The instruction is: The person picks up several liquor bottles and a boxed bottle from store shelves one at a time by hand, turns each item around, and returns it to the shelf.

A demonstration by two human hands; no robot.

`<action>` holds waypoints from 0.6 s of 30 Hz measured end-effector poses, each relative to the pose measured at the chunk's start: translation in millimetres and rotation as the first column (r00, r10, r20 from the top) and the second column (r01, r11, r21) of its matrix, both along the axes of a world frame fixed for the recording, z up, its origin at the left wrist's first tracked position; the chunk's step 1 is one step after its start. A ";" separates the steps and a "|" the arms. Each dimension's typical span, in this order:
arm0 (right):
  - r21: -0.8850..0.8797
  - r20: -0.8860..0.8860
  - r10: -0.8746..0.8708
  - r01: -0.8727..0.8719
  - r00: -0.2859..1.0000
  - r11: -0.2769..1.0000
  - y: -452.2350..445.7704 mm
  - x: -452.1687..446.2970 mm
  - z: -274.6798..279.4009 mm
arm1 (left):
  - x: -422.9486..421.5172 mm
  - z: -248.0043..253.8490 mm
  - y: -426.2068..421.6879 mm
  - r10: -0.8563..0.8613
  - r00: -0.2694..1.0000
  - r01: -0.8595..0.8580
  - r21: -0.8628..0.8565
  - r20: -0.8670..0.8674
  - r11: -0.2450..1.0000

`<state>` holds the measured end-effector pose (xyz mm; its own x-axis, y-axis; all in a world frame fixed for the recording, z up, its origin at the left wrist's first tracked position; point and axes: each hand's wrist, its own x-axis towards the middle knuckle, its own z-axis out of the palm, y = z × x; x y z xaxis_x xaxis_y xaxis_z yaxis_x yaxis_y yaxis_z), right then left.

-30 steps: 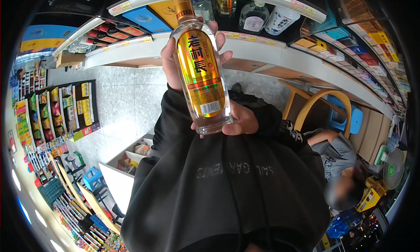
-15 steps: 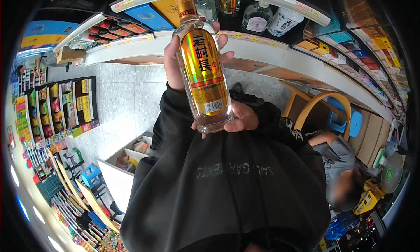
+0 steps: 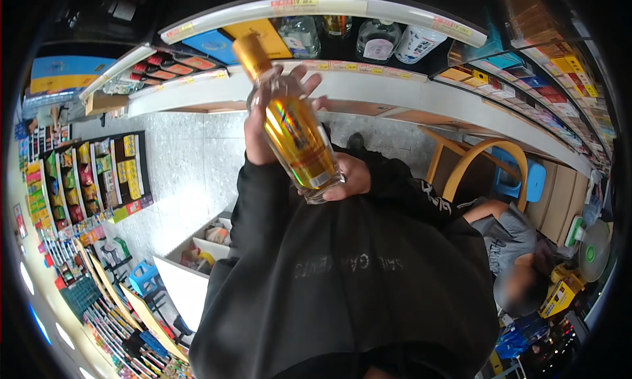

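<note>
A clear glass bottle [image 3: 299, 139] with a shiny gold label and gold cap tilts across the front of a black hoodie, its cap toward the upper left. The label is blurred. My left hand [image 3: 258, 126] wraps round its upper part below the cap, fingers showing on the far side. At the base, my right hand [image 3: 353, 176] grips the bottle from the right. Both hands touch the glass.
Ahead is a shelf edge [image 3: 276, 9] with bottles and boxes behind it. A wooden chair [image 3: 454, 175] stands right, near a seated person in a grey shirt [image 3: 510, 231]. An open white bin [image 3: 181, 283] and snack racks [image 3: 85, 175] are left.
The bottle has tilted further, its cap swinging left and down while its base stays near my right hand. My left hand has moved slightly down with it. Both hands still hold the bottle.
</note>
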<state>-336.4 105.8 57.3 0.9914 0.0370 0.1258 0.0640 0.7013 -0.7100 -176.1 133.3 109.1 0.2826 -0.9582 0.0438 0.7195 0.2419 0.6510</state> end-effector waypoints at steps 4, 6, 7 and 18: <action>-0.467 -0.010 -0.328 0.286 0.945 0.837 0.3 -3.3 -40.4 | 17.3 -3.0 29.8 0.039 0.854 -0.103 0.096 0.519 0.990; -0.581 -0.091 -0.386 0.266 0.918 0.769 -9.0 -8.7 -41.6 | 25.7 8.1 42.4 -0.076 0.750 -0.073 0.196 0.657 0.978; -0.683 -0.174 -0.434 0.209 0.884 0.700 -14.0 -11.4 -41.7 | 29.4 9.3 46.0 -0.127 0.692 -0.047 0.220 0.711 0.974; -0.714 0.398 -0.868 0.694 0.296 -0.092 -99.5 65.7 -155.5 | 5.1 -19.7 -7.1 0.149 0.385 -0.041 -0.145 0.911 0.989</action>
<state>-270.7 6.3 -98.2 0.4015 -0.8027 0.4410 0.0391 -0.4661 -0.8839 -171.0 126.2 89.4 0.1074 -0.9043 0.4132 -0.3330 0.3589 0.8719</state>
